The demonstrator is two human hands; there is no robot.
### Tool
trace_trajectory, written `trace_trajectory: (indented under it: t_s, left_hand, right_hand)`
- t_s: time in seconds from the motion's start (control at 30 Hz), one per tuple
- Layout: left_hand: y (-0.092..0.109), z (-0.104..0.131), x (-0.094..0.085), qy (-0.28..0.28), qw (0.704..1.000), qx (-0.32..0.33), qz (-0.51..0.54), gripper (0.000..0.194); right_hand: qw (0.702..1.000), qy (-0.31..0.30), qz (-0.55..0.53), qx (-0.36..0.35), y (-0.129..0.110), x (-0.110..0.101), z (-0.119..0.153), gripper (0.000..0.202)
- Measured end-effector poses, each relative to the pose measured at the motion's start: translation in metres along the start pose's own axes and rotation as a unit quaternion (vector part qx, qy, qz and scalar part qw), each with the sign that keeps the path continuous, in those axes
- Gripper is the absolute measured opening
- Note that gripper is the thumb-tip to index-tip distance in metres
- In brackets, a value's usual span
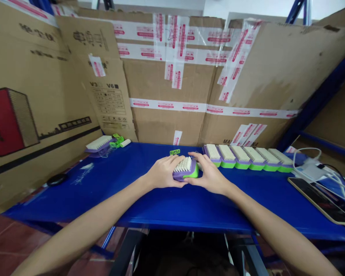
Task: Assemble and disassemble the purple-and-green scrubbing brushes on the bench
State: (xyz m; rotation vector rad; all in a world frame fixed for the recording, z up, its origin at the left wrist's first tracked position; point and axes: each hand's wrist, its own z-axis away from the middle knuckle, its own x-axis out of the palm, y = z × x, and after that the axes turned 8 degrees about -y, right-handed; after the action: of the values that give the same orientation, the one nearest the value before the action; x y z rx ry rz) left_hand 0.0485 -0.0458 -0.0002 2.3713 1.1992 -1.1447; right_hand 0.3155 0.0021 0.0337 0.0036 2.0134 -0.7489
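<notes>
plainly, held brush (185,170): between both hands, above or on the middle of the blue worktop (172,209), bristles upward; contact underneath cannot be told.
left grip (166,171): cupped around its left side, thumb along the near edge.
right grip (209,174): curved around the green end, thumb low in front, index finger at the far corner.
handling: probably light, stiff-shelled, not fragile; smooth plastic may slip, so the purple and green sides seem the best hold.
texture: pale bristle tufts in rows, ribbed purple side, rounded green end.
green piece (174,152): small plastic part just beyond.
brush row (255,156): six blocky ones side by side, right.
white cylinder (125,143): smooth, left, near green parts (117,140).
cardboard (166,128): flat, brown, crossed by printed tape.
</notes>
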Motion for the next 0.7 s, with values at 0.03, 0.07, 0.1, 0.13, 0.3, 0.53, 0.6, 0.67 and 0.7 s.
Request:
trace_trajectory:
  t_s: [0.03,0.07,0.1,0.13,0.3,0.53,0.6,0.67,0.7]
  left_hand:
    - [0.000,-0.001,-0.002,0.005,1.000,0.013,0.001,0.088]
    - [0.000,-0.002,-0.004,0.011,1.000,0.023,0.002,0.087]
    - [0.001,-0.003,-0.006,0.015,0.999,0.030,0.002,0.087]
    - [0.002,-0.004,-0.008,0.018,0.999,0.033,0.000,0.086]
    - [0.008,-0.007,-0.013,0.016,0.999,0.047,0.004,0.086]
    - [0.002,0.000,-0.002,-0.016,1.000,0.004,-0.021,0.090]
    - [0.001,0.002,0.003,-0.029,0.999,-0.031,-0.028,0.090]
    - [0.002,0.003,0.006,-0.037,0.998,-0.052,-0.024,0.091]
    - [0.003,0.003,0.007,-0.040,0.997,-0.056,-0.020,0.091]
  right_hand:
    - [1.000,-0.004,-0.015,0.004,-0.001,-0.001,0.000,0.098]
    - [1.000,-0.003,-0.029,0.007,-0.001,-0.002,0.000,0.100]
    - [0.999,0.001,-0.044,0.011,-0.001,-0.003,0.000,0.101]
    - [0.998,-0.001,-0.060,0.012,-0.002,-0.004,-0.001,0.101]
    - [0.991,-0.016,-0.135,-0.005,0.003,-0.005,-0.003,0.098]
    - [0.998,0.004,-0.056,-0.009,0.003,0.002,-0.001,0.103]
    - [1.000,0.008,-0.020,0.002,0.003,0.001,0.000,0.108]
    - [1.000,0.010,0.007,0.010,0.004,0.000,0.000,0.112]
    - [1.000,0.013,0.019,0.012,0.004,-0.001,0.000,0.114]
